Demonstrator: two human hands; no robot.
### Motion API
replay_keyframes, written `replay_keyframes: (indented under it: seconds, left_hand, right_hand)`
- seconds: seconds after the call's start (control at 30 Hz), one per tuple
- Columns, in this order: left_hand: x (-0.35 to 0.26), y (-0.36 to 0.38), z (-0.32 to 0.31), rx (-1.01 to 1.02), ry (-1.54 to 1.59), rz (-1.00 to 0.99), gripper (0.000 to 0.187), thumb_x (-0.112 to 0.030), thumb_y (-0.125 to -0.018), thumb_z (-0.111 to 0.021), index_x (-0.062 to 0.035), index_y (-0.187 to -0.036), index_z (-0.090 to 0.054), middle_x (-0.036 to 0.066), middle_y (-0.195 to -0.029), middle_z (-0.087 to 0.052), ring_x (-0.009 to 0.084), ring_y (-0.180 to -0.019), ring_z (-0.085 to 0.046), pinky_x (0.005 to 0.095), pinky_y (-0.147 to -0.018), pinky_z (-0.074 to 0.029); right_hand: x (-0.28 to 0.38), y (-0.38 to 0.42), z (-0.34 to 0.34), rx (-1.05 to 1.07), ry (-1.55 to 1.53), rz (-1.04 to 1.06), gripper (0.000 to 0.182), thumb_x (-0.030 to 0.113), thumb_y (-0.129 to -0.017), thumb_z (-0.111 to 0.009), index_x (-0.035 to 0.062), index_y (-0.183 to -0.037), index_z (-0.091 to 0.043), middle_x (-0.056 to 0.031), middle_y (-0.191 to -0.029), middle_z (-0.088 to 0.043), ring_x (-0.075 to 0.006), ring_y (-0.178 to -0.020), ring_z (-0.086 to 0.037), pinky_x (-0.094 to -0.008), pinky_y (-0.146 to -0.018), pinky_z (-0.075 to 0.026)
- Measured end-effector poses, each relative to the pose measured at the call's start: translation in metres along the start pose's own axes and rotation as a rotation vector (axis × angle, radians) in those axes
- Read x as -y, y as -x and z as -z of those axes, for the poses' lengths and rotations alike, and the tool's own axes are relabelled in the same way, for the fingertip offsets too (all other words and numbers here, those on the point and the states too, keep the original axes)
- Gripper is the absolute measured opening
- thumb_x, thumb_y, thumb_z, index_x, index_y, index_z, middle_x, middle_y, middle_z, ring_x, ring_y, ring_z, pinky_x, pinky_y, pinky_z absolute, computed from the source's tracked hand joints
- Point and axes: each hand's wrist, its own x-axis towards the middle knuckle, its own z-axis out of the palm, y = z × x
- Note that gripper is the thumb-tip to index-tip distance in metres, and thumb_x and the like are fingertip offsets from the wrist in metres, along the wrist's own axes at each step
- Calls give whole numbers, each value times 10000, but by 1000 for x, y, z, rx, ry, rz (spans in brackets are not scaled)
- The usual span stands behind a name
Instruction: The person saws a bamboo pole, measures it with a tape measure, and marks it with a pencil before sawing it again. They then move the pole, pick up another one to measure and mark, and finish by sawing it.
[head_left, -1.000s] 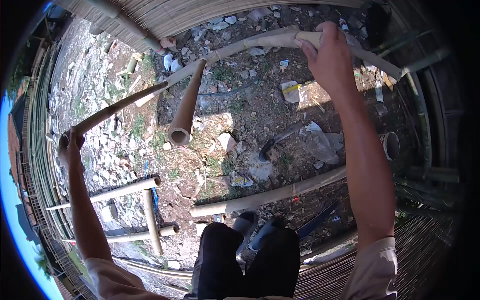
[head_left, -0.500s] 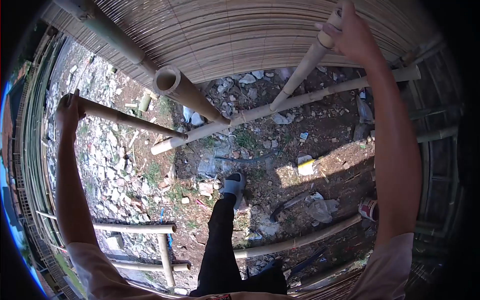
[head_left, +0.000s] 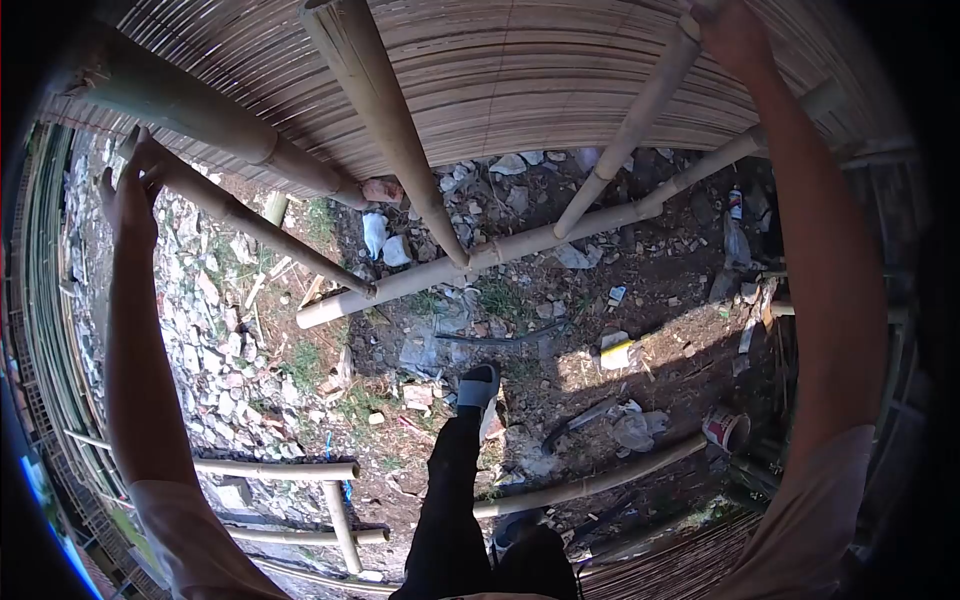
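Note:
A bamboo frame is in my hands: three poles stand out from one long bamboo crosspiece [head_left: 520,248]. My left hand [head_left: 135,190] grips the upper end of the thin left bamboo pole [head_left: 255,225]. At the top right, my right hand [head_left: 738,40] is closed around the end of the right bamboo pole [head_left: 635,125], partly cut off by the view's dark edge. Between them, the thicker middle bamboo pole [head_left: 385,110] rises untouched, its hollow end at the top of the view. The crosspiece lies slanted low over the rubble ground.
A slatted bamboo screen [head_left: 560,60] spans the far side, with a thick bamboo post [head_left: 190,115] at its left. White rubble [head_left: 220,370] covers the left ground. A paint bucket [head_left: 722,428], plastic bag [head_left: 638,428] and low bamboo rails [head_left: 275,470] lie nearer me.
The upper ends of the held poles have moved up in view, the middle one most, so the frame tilts away. Both hands have moved up with it, the right one also slightly rightward.

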Motion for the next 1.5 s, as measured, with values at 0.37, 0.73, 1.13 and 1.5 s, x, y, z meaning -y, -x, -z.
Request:
replay_keyframes:
  seconds: [0.37,0.73,1.13,1.5]
  left_hand:
    - [38,-62,-10,8,-45,25,748,-181,-887,-804,-98,-1552,-470,36,-1258,-663,174,-1026,-631,342,-878,-479]
    - [65,-127,3,52,-84,32,374,-263,-992,-730,-134,-1320,-604,18,-1101,-691,130,-934,-652,308,-776,-507]
    - [90,-163,-1,181,-86,-55,519,-284,-1004,-725,-100,-1457,-550,76,-1316,-661,185,-1075,-686,303,-793,-591]
    - [71,-77,-10,-647,-648,-180,1103,-716,-727,-843,101,-1391,-516,261,-1326,-614,349,-1182,-638,501,-1028,-541]
  right_hand:
    - [-29,165,-24,87,-351,69,917,241,-932,-801,62,-1651,-261,-248,-1268,-653,-268,-854,-727,-416,-759,-602]
    - [-136,652,84,986,-39,-814,1185,233,-887,-832,65,-1682,29,-310,-1665,-275,-443,-1463,-433,-487,-1148,-432]
    - [-135,772,139,951,4,-872,1172,338,-859,-844,17,-1671,-62,-338,-1624,-325,-434,-1406,-496,-488,-1141,-445]
    - [-116,747,145,799,-49,-902,1133,367,-895,-824,90,-1694,-70,-146,-986,-694,-287,-897,-684,-413,-807,-563]
